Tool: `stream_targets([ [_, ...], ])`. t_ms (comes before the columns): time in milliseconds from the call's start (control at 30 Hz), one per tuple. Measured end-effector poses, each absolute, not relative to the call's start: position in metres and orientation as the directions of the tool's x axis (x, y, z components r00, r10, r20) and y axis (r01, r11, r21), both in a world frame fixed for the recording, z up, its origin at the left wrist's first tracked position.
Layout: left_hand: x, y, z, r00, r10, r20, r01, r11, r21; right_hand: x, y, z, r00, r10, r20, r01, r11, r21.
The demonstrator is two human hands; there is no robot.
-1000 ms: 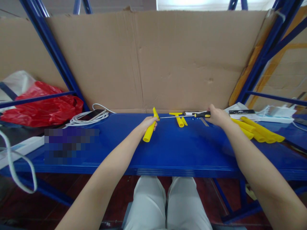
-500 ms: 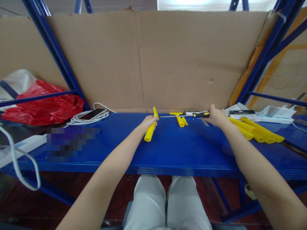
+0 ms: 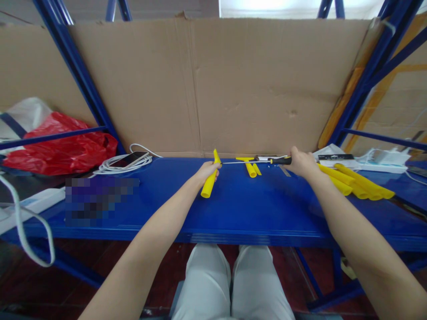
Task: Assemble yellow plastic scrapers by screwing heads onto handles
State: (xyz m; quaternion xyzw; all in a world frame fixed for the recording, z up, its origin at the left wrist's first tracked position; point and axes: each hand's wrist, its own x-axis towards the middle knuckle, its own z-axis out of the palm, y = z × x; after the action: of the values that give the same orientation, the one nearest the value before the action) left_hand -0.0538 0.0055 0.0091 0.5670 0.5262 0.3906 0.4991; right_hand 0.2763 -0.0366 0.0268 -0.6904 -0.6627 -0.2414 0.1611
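My left hand is closed around a yellow T-shaped handle, its round open end pointing toward me. In my right hand is the black-and-yellow grip of a screwdriver. The long metal shaft runs left across the table, and its tip meets the handle beside my left fingers. Whether the tip sits on a screw there is too small to tell. Behind the shaft lies a second yellow T-shaped piece, with a small yellow strip against it.
Several yellow tubes lie right of my right forearm, before a white power strip. A coiled white cable and red plastic bag are at left. Cardboard stands along the back of the blue table.
Both hands keep their hold, with the screwdriver tip at the yellow handle. Only a very slight shift of the whole view shows.
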Motion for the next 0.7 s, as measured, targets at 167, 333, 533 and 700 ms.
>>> stream_targets([
  [167, -0.0541, 0.0051, 0.0085, 0.137, 0.987, -0.079, 0.213, 0.049, 0.976, 0.2783, -0.0364, 0.0259, -0.051, 0.856, 0.515, 0.996, 0.005, 0.091],
  [333, -0.0540, 0.0035, 0.0095, 0.147, 0.986, -0.081, 0.232, 0.045, 0.972, 0.2776, -0.0379, 0.0267, -0.068, 0.843, 0.534, 0.993, 0.005, 0.119],
  [533, -0.0528, 0.0024, 0.0107, 0.150, 0.986, -0.075, 0.248, 0.036, 0.968, 0.2762, -0.0376, 0.0256, 0.034, 0.864, 0.503, 0.994, -0.084, 0.076],
  [700, -0.0526, 0.0012, 0.0105, 0.143, 0.986, -0.081, 0.259, 0.042, 0.965, 0.2759, -0.0374, 0.0253, -0.038, 0.852, 0.522, 0.995, -0.014, 0.095],
])
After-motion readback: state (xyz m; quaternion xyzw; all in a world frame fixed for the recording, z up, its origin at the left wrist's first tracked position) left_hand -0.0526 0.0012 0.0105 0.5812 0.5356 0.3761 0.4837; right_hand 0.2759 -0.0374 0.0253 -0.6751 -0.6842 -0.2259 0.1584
